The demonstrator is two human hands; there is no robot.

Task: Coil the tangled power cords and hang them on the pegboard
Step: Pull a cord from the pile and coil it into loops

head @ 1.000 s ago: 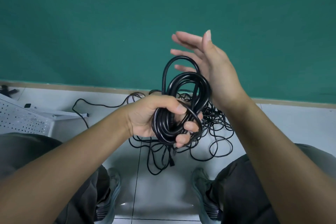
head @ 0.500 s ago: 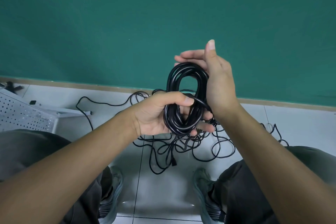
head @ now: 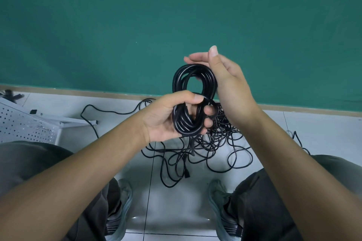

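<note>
My left hand (head: 166,117) grips a thick black coiled cord (head: 193,101) around its lower half, thumb across the front. The coil stands upright as an oval loop. My right hand (head: 225,80) is beside the coil's top and right side, fingers straight and curved over the top of the loop, thumb pointing up. A tangled pile of thin black cords (head: 205,150) lies on the white tiled floor below my hands, with a plug end (head: 187,174) near my feet. The white pegboard (head: 21,125) lies at the left.
A green wall (head: 176,15) with a tan baseboard fills the upper view. One cord trails left toward the pegboard's frame (head: 78,120). My knees and shoes (head: 119,207) flank the pile. Small dark items (head: 11,95) lie at the far left by the wall.
My right hand came down from an open raised pose and now cups the top of the coil. The loop has been drawn tighter. My left hand keeps its grip.
</note>
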